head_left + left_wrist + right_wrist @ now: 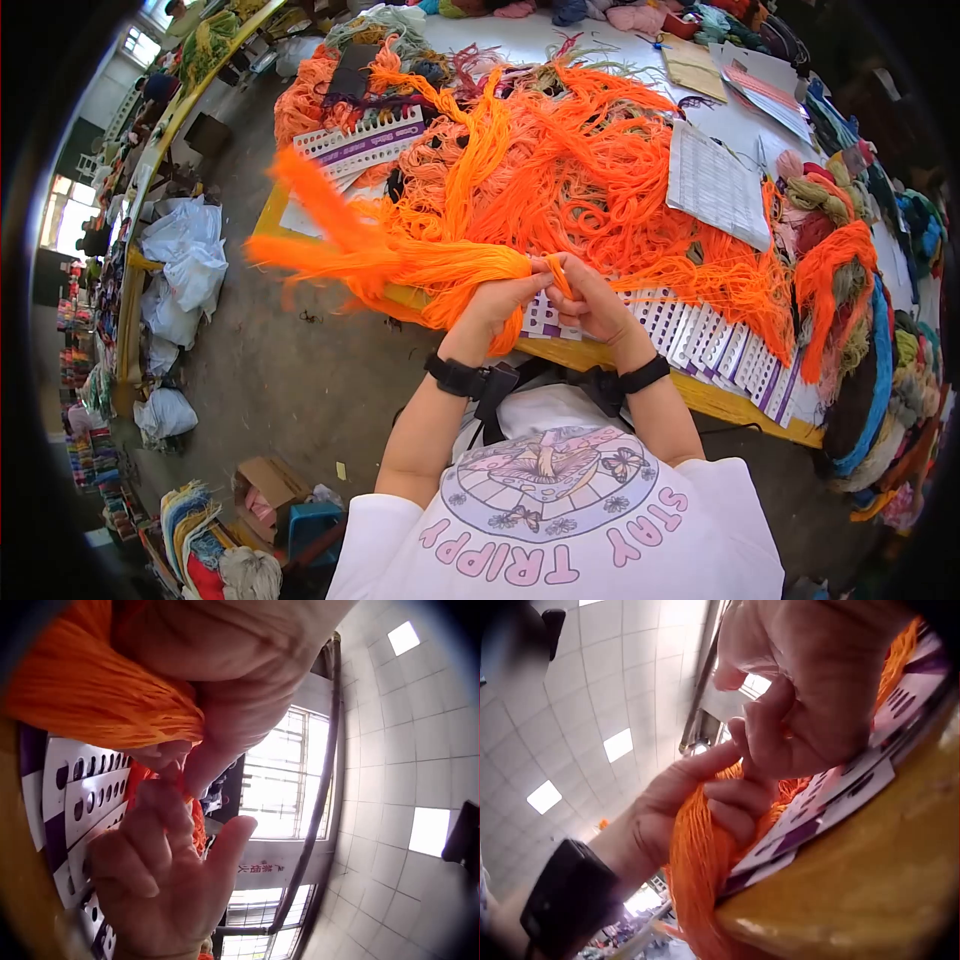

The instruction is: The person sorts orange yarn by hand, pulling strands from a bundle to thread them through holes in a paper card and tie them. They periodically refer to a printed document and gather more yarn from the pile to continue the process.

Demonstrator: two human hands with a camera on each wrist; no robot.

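An orange yarn bundle (440, 275) hangs over the left hand (505, 300), its loose tails spread to the left and blurred. The left hand's fingers curl round the bundle, as the right wrist view shows with the yarn (700, 855) draped over that hand (731, 799). Touching its fingertips, the right hand (592, 305) pinches a thin orange strand (558, 275) with curled fingers. In the left wrist view the right hand (165, 870) is below the left hand (225, 667) and the yarn (105, 690). Behind both lies a heap of orange yarn (570, 180).
White punched cards (700, 330) line the table's yellow front edge (740, 402). A purple-striped card (360, 143) lies at the heap's left, a printed sheet (715, 185) at its right. Coloured skeins (850, 230) hang at the far right. White bags (182, 260) stand on the left.
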